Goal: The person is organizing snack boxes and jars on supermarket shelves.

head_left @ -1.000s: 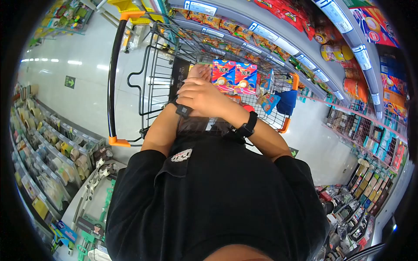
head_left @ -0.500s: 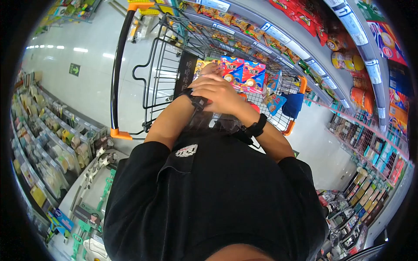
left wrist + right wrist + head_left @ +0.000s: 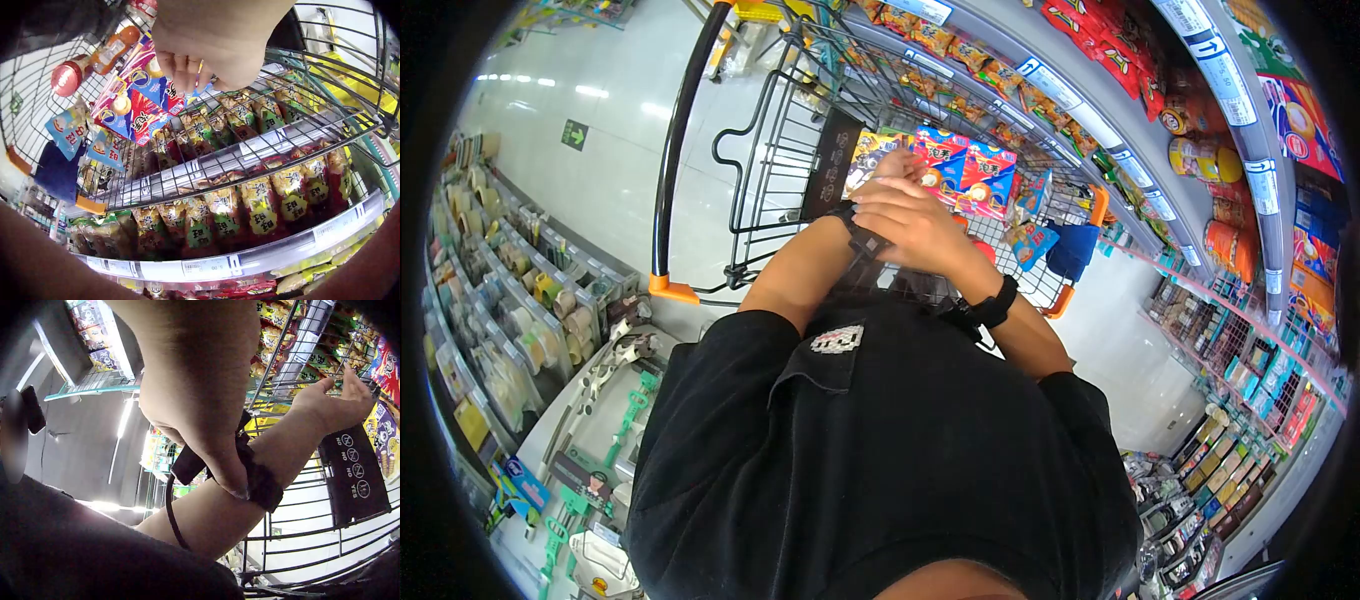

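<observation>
My right hand (image 3: pixel 915 225) (image 3: pixel 200 406) lies over my left wrist and grips the black strap (image 3: pixel 866 243) (image 3: pixel 265 481) there, its thumb pressed on the band in the right wrist view. Beyond the strap, my left hand (image 3: pixel 894 168) (image 3: pixel 209 47) (image 3: pixel 337 403) is held over the cart, empty, its fingers loosely bent. Close by in the cart stand red-and-blue boxes (image 3: pixel 985 180) (image 3: pixel 134 103) and a yellow-and-purple box (image 3: pixel 868 158) (image 3: pixel 382 434). A black cable (image 3: pixel 172 515) hangs from the device at the strap.
The wire cart (image 3: pixel 745 165) has a black handlebar (image 3: pixel 684 140) on the left. It also holds blue snack bags (image 3: pixel 1030 243) (image 3: pixel 65 128), a dark blue item (image 3: pixel 1072 250) and orange bottles (image 3: pixel 115 49). Snack shelves (image 3: pixel 1090 120) (image 3: pixel 281 247) run beside it; other racks (image 3: pixel 510 300) stand left.
My left forearm and hand have shifted right in the head view, with my right hand still at the wrist. More of the yellow-and-purple box shows. The cart and shelves have shifted slightly right in view.
</observation>
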A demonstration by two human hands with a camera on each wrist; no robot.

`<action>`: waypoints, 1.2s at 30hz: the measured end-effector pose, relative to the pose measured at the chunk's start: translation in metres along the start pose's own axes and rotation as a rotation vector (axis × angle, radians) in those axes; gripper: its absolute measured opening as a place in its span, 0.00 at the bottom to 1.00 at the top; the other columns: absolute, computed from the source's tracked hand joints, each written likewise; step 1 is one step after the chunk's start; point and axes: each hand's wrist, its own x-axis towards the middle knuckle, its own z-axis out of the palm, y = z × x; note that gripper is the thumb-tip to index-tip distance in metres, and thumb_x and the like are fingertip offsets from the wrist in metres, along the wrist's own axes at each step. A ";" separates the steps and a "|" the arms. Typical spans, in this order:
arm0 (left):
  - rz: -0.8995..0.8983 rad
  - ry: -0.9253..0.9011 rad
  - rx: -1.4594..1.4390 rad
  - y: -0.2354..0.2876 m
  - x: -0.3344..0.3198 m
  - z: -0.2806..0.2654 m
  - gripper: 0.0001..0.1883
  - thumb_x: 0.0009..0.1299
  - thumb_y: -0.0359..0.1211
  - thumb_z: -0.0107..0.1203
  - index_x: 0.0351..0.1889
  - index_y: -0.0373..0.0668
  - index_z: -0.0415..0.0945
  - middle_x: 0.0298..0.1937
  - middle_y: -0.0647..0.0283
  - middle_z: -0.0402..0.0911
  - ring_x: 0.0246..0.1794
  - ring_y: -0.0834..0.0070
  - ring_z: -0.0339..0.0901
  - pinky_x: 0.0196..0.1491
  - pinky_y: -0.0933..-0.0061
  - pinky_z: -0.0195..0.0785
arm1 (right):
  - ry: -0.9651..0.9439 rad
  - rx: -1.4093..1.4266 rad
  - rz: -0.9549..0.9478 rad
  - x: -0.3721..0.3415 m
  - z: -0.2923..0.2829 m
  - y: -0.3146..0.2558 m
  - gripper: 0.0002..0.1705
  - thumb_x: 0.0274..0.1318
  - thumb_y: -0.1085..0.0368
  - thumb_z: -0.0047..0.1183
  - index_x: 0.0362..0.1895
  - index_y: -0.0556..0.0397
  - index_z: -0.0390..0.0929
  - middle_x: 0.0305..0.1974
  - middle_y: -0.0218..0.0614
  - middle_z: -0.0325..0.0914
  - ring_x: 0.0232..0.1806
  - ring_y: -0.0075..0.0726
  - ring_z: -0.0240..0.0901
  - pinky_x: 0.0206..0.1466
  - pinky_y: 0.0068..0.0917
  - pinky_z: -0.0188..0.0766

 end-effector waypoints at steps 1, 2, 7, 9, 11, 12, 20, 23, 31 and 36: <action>-0.015 -0.008 0.007 -0.003 0.002 -0.003 0.13 0.68 0.43 0.47 0.42 0.45 0.72 0.38 0.66 0.77 0.39 0.77 0.74 0.44 0.73 0.65 | -0.011 0.003 0.010 -0.002 0.002 0.000 0.31 0.21 0.64 0.69 0.40 0.52 0.76 0.44 0.32 0.77 0.56 0.38 0.69 0.65 0.41 0.58; -0.033 -0.019 0.014 -0.005 0.004 -0.006 0.13 0.68 0.42 0.47 0.42 0.45 0.72 0.38 0.66 0.77 0.39 0.76 0.74 0.44 0.72 0.65 | -0.021 0.005 0.023 -0.004 0.004 0.001 0.31 0.21 0.63 0.68 0.40 0.52 0.76 0.45 0.32 0.76 0.56 0.38 0.68 0.65 0.41 0.58; -0.174 0.000 0.001 -0.033 0.033 -0.046 0.12 0.67 0.42 0.46 0.41 0.46 0.72 0.40 0.65 0.76 0.39 0.75 0.73 0.43 0.71 0.64 | -0.131 0.035 0.284 -0.025 -0.004 0.011 0.38 0.26 0.62 0.68 0.52 0.46 0.73 0.54 0.37 0.72 0.62 0.39 0.64 0.66 0.43 0.56; -0.208 0.068 -0.010 -0.039 0.046 -0.068 0.12 0.67 0.42 0.46 0.41 0.46 0.71 0.40 0.64 0.76 0.39 0.74 0.72 0.43 0.70 0.63 | -0.145 0.109 0.491 -0.048 -0.011 0.032 0.43 0.30 0.60 0.69 0.59 0.44 0.69 0.58 0.41 0.69 0.64 0.41 0.61 0.67 0.42 0.53; -0.187 0.137 0.035 -0.045 0.054 -0.087 0.12 0.67 0.42 0.46 0.41 0.46 0.71 0.41 0.64 0.76 0.39 0.74 0.72 0.43 0.69 0.63 | -0.186 0.427 0.841 -0.077 -0.014 0.062 0.44 0.40 0.55 0.68 0.63 0.51 0.63 0.60 0.44 0.67 0.64 0.44 0.62 0.64 0.39 0.58; -0.168 0.161 0.073 -0.048 0.055 -0.089 0.12 0.66 0.42 0.47 0.41 0.46 0.72 0.41 0.64 0.76 0.39 0.74 0.72 0.43 0.70 0.62 | -0.063 0.487 0.967 -0.111 0.010 0.091 0.41 0.46 0.54 0.65 0.62 0.53 0.63 0.59 0.44 0.68 0.61 0.44 0.65 0.61 0.36 0.63; 0.053 0.077 0.508 -0.063 0.084 -0.074 0.18 0.64 0.42 0.49 0.51 0.50 0.71 0.47 0.67 0.75 0.47 0.74 0.69 0.48 0.66 0.58 | -0.050 0.356 1.478 -0.201 0.107 0.186 0.33 0.48 0.48 0.59 0.52 0.58 0.69 0.49 0.48 0.75 0.50 0.50 0.73 0.50 0.39 0.71; 0.065 -0.036 0.594 -0.068 0.105 -0.081 0.22 0.64 0.43 0.49 0.56 0.52 0.68 0.50 0.68 0.74 0.50 0.75 0.68 0.50 0.66 0.56 | 0.016 0.111 1.543 -0.198 0.133 0.188 0.25 0.49 0.53 0.56 0.45 0.59 0.71 0.41 0.49 0.77 0.44 0.52 0.76 0.46 0.40 0.72; 0.004 0.100 0.456 -0.089 0.115 -0.068 0.25 0.63 0.48 0.52 0.54 0.47 0.69 0.45 0.67 0.71 0.40 0.75 0.64 0.49 0.71 0.57 | 0.332 -0.023 1.615 -0.198 0.148 0.180 0.20 0.49 0.59 0.54 0.40 0.62 0.69 0.32 0.52 0.78 0.38 0.54 0.77 0.41 0.43 0.73; 0.157 0.102 0.549 -0.087 0.098 -0.051 0.26 0.62 0.45 0.55 0.54 0.39 0.71 0.48 0.61 0.77 0.47 0.73 0.71 0.51 0.71 0.62 | 0.288 -0.099 1.548 -0.196 0.146 0.166 0.21 0.49 0.58 0.55 0.41 0.61 0.67 0.33 0.53 0.78 0.39 0.53 0.77 0.42 0.43 0.73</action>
